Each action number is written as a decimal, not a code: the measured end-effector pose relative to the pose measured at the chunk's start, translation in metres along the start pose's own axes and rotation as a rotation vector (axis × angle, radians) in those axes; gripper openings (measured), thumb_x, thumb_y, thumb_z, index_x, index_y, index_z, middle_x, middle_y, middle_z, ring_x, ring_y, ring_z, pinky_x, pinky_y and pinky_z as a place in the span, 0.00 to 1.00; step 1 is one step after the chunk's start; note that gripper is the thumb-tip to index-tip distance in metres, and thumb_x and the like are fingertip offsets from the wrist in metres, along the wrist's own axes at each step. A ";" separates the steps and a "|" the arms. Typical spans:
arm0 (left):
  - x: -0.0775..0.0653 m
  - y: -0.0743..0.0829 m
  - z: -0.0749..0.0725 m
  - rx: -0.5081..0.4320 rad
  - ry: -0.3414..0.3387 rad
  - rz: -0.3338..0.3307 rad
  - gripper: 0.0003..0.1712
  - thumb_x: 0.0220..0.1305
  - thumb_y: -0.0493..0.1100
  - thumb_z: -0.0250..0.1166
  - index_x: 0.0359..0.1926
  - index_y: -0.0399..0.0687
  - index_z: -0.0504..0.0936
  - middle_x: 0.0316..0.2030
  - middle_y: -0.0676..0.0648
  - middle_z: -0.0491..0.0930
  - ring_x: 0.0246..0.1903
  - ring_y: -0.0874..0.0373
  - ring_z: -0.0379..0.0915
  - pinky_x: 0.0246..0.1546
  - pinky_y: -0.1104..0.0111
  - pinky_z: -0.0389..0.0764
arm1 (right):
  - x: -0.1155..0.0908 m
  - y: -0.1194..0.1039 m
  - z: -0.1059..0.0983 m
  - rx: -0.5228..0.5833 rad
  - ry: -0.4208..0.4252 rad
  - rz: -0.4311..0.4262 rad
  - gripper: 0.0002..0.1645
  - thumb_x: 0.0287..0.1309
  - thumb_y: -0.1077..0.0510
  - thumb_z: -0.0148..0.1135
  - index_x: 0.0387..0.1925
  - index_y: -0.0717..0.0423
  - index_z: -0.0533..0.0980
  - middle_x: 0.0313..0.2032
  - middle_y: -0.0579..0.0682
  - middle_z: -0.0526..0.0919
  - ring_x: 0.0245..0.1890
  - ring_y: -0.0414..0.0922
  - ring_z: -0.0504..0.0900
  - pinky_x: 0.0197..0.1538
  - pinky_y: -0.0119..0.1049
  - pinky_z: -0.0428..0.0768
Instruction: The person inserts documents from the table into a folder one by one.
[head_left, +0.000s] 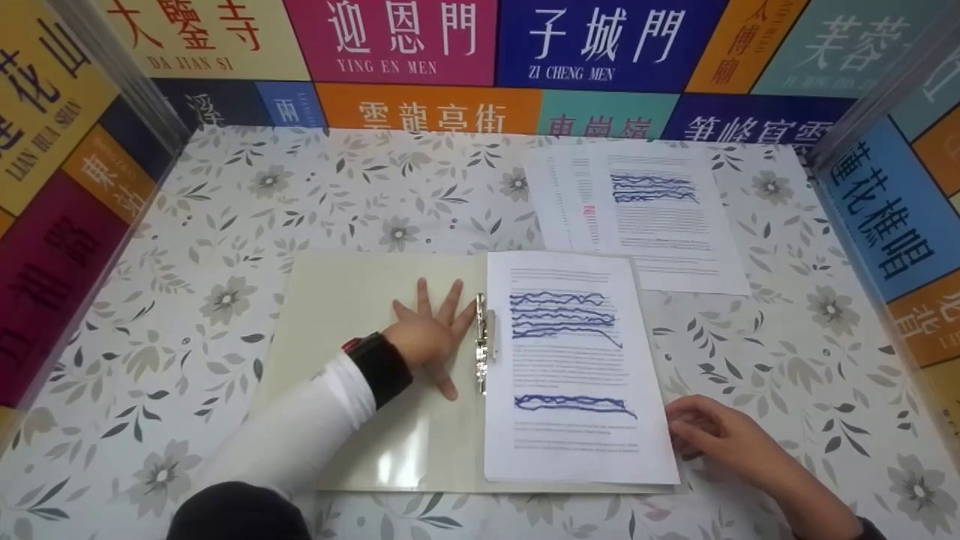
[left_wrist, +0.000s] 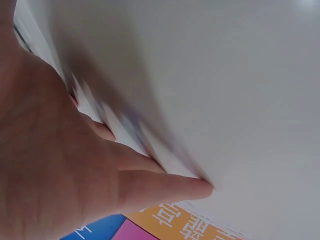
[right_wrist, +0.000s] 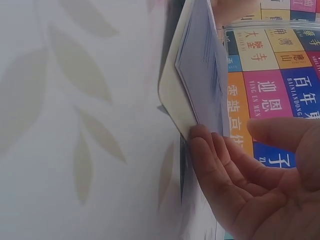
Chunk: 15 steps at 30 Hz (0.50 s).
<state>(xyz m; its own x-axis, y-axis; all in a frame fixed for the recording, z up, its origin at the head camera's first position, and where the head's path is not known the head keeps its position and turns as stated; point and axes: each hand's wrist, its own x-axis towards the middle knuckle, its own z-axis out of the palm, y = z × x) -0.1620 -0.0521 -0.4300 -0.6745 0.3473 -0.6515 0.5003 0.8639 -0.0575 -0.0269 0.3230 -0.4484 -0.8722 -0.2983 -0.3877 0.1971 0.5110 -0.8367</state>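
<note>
A pale cream folder (head_left: 352,300) lies spread out on the table with a metal clip (head_left: 481,345) along its spine. On its right half sits a stack of printed paper (head_left: 570,367), with lines scribbled over in blue. My left hand (head_left: 429,337), fingers splayed, rests on the bare left cover beside the clip; the left wrist view shows its fingertips at the smooth surface. At the folder's right edge is my right hand (head_left: 716,431), loosely bent. In the right wrist view its fingertips (right_wrist: 199,132) touch the folder edge by the papers, the thumb standing apart.
Behind the folder, at the back right, loose printed sheets (head_left: 675,225) overlap each other, one with blue scribbles. A floral cloth (head_left: 225,225) covers the table. Panels (head_left: 420,45) with colourful Chinese lettering wall in the back and both sides.
</note>
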 end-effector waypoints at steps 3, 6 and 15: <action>0.000 0.000 -0.001 0.003 -0.001 -0.002 0.82 0.35 0.74 0.72 0.75 0.57 0.23 0.72 0.40 0.12 0.67 0.20 0.18 0.60 0.26 0.51 | -0.001 0.001 -0.001 0.010 -0.004 0.010 0.22 0.68 0.59 0.54 0.53 0.76 0.68 0.40 0.59 0.82 0.33 0.35 0.82 0.37 0.34 0.85; -0.001 0.001 -0.001 0.004 0.000 0.000 0.82 0.35 0.74 0.72 0.75 0.57 0.24 0.72 0.40 0.12 0.67 0.20 0.18 0.60 0.26 0.51 | -0.001 0.001 -0.003 0.018 -0.002 0.016 0.22 0.68 0.59 0.54 0.53 0.77 0.68 0.37 0.57 0.82 0.32 0.36 0.82 0.37 0.34 0.85; 0.001 0.000 0.001 0.008 -0.002 -0.006 0.82 0.34 0.74 0.72 0.75 0.58 0.23 0.72 0.40 0.12 0.67 0.20 0.18 0.60 0.26 0.51 | 0.002 -0.009 -0.013 -0.078 0.051 0.024 0.23 0.68 0.56 0.54 0.55 0.71 0.70 0.37 0.56 0.83 0.34 0.36 0.83 0.37 0.33 0.83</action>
<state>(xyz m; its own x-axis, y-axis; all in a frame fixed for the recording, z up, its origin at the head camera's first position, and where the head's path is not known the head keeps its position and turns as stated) -0.1620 -0.0518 -0.4309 -0.6764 0.3416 -0.6525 0.5007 0.8630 -0.0673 -0.0360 0.3283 -0.4366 -0.8898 -0.2448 -0.3851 0.1841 0.5795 -0.7939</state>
